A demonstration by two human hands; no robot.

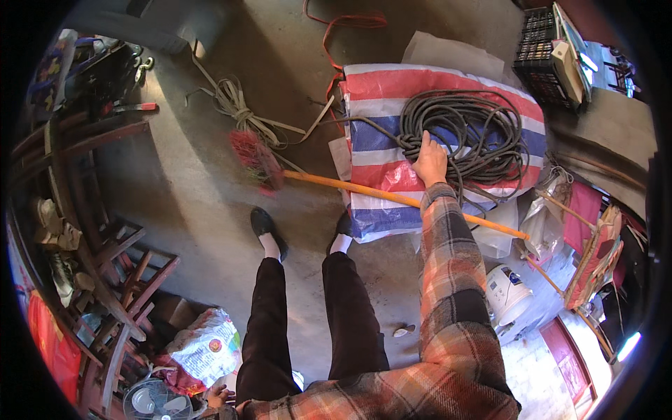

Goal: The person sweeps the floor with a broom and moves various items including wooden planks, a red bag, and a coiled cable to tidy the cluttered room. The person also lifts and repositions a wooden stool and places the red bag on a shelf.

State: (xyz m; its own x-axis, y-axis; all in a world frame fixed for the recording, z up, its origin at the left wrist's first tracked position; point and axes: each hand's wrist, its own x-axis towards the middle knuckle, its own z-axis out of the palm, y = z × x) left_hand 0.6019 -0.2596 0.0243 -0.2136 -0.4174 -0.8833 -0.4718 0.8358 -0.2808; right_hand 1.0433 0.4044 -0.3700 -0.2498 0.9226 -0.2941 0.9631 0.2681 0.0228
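Note:
My right hand (pixel 431 163) is closed on the near side of a coil of dark rope (pixel 472 131), beside its knotted wraps (pixel 409 143). The coil lies on a folded red, white and blue striped woven plastic sheet or bag (pixel 386 176). An orange broom handle (pixel 367 193) crosses the striped plastic and passes beneath my right forearm. Its red bristles (pixel 254 160) are at the left. Low at the picture's edge is my left hand (pixel 218 396), fingers loosely bent and apart, with nothing visible in it. It is nearest to a fan (pixel 157 401) and a printed sack (pixel 205 346).
A bundle of pale strapping (pixel 236 107) and a red strap (pixel 328 42) lie on the concrete floor (pixel 205 194). Wooden stools or frames (pixel 142 278) crowd the left. To the right are a white bucket (pixel 508 296), a padded item (pixel 596 257) and a black crate (pixel 541 58).

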